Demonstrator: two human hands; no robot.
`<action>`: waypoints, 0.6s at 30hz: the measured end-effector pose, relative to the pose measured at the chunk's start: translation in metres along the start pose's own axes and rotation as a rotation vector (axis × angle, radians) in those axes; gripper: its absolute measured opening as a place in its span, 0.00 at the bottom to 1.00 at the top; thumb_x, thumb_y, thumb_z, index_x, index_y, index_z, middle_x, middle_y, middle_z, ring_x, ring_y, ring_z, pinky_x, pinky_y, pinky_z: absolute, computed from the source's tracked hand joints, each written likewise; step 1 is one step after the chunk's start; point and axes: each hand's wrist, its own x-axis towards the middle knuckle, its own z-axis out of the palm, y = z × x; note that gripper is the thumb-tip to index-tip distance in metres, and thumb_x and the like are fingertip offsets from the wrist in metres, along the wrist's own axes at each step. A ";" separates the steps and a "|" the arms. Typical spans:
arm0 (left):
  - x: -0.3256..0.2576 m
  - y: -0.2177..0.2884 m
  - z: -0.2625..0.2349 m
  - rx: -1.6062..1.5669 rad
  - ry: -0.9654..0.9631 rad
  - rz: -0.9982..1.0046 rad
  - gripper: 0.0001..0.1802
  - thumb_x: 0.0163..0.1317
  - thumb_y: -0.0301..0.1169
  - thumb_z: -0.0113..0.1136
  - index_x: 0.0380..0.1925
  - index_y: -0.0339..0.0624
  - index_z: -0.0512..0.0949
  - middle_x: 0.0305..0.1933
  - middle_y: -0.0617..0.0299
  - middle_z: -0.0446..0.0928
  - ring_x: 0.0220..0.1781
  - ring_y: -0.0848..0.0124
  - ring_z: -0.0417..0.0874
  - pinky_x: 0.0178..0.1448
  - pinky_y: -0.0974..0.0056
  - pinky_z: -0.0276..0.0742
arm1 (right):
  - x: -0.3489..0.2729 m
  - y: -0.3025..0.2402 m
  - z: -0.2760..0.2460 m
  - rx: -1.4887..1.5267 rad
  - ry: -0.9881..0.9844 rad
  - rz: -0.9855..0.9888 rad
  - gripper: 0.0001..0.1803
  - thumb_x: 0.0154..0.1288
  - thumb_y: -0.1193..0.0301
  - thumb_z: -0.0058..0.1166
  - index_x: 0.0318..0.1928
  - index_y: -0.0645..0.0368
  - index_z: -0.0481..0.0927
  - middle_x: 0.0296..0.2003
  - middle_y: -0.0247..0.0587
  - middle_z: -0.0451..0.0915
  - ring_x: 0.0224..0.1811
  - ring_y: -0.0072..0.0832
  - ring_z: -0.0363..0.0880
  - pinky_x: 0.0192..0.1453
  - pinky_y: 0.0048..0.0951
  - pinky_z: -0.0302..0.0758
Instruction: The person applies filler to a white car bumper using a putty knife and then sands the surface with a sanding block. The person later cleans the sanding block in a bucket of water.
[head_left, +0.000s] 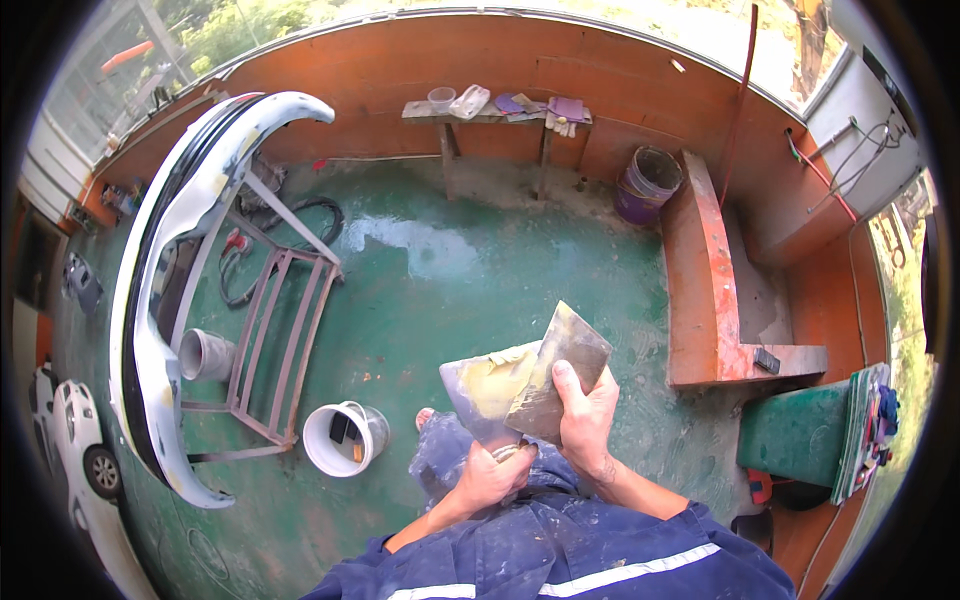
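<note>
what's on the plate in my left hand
Yellowish smears show on the grey plate; the darker plate in your right hand overlaps its right side, hiding whatever is there.

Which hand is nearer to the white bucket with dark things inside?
Left. The left hand is to the right of the bucket; the right hand is farther right and higher in view.
</note>
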 end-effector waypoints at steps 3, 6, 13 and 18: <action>0.033 0.005 0.032 0.160 -0.068 0.008 0.02 0.66 0.20 0.54 0.36 0.37 0.76 0.20 0.68 0.70 0.16 0.78 0.68 0.19 0.68 0.62 | 0.024 -0.020 -0.025 -0.062 0.081 -0.069 0.12 0.74 0.74 0.56 0.54 0.68 0.78 0.47 0.39 0.85 0.48 0.23 0.82 0.55 0.27 0.78; 0.073 0.007 0.055 0.312 -0.099 0.054 0.08 0.65 0.19 0.53 0.40 0.38 0.80 0.21 0.69 0.72 0.17 0.79 0.69 0.20 0.69 0.63 | 0.056 -0.030 -0.044 0.001 0.126 -0.026 0.13 0.74 0.75 0.56 0.54 0.68 0.78 0.47 0.40 0.85 0.49 0.23 0.82 0.56 0.28 0.78; 0.212 0.023 0.094 0.595 -0.245 0.293 0.17 0.69 0.27 0.62 0.55 0.36 0.75 0.40 0.61 0.83 0.39 0.73 0.81 0.42 0.63 0.78 | 0.169 -0.037 -0.080 0.265 0.187 -0.030 0.20 0.78 0.69 0.54 0.63 0.65 0.69 0.51 0.40 0.81 0.52 0.25 0.80 0.59 0.30 0.77; 0.327 0.075 0.106 0.491 -0.254 -0.078 0.20 0.73 0.36 0.64 0.54 0.34 0.71 0.28 0.57 0.77 0.22 0.74 0.76 0.27 0.62 0.75 | 0.292 -0.055 -0.121 0.379 0.395 -0.271 0.20 0.82 0.64 0.48 0.64 0.64 0.68 0.54 0.39 0.79 0.54 0.27 0.79 0.63 0.33 0.75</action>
